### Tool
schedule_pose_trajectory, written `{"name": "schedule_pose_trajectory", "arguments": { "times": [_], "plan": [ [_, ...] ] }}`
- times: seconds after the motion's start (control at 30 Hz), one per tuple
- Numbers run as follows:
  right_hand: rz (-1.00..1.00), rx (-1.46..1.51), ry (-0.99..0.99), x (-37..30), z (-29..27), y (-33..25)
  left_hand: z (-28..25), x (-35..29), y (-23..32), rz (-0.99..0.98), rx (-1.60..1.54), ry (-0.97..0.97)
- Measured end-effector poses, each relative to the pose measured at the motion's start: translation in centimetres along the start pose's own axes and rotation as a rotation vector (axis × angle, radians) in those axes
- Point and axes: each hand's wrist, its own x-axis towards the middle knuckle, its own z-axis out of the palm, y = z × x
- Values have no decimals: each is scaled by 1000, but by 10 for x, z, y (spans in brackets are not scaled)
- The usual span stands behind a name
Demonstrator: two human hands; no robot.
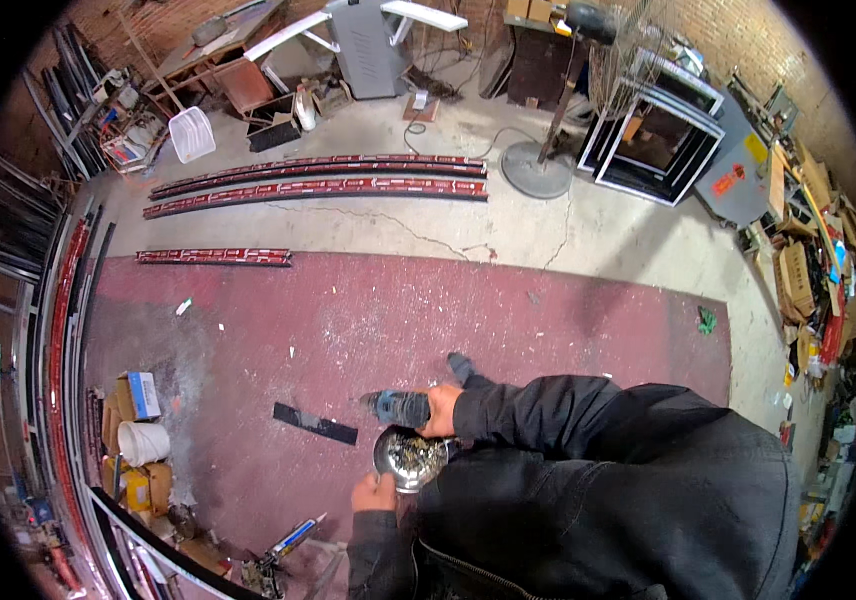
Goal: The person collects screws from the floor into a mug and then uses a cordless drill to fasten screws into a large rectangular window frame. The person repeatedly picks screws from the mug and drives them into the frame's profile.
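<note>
My right hand (441,411) is wrapped round a dark blue-grey power drill (397,408), its nose pointing left. Just below the drill is a shiny round metal bowl (414,478) with many small metal pieces in it, too small to make out singly. My left hand (375,493) is closed beside the bowl's lower left rim; what its fingers pinch, if anything, does not show. A flat dark strip (315,423) lies on the red floor covering, left of the drill. The tip of a dark shoe (461,366) shows beyond my right arm.
Long red-and-black profiles (318,188) lie across the concrete, a shorter one (214,257) nearer. More bars (66,330) line the left side by a white bucket (144,442). A caulking gun (296,537) is at lower left. White-edged frames (651,147) lean near a round-based stand (536,171).
</note>
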Motion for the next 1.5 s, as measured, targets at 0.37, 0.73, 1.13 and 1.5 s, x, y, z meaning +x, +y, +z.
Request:
{"name": "schedule_pose_trajectory", "arguments": {
  "times": [0.37, 0.73, 1.13, 1.5],
  "plan": [
    [31, 120, -31, 49, -191, 36, 36, 136, 166, 162, 122, -93],
    [-142, 115, 300, 104, -396, 42, 69, 292, 376, 300, -182, -231],
    [-19, -157, 942, 214, -503, 36, 37, 539, 419, 331, -205, -347],
    [50, 61, 1186, 285, -590, 27, 47, 707, 535, 604, -5, -420]
  ]
}}
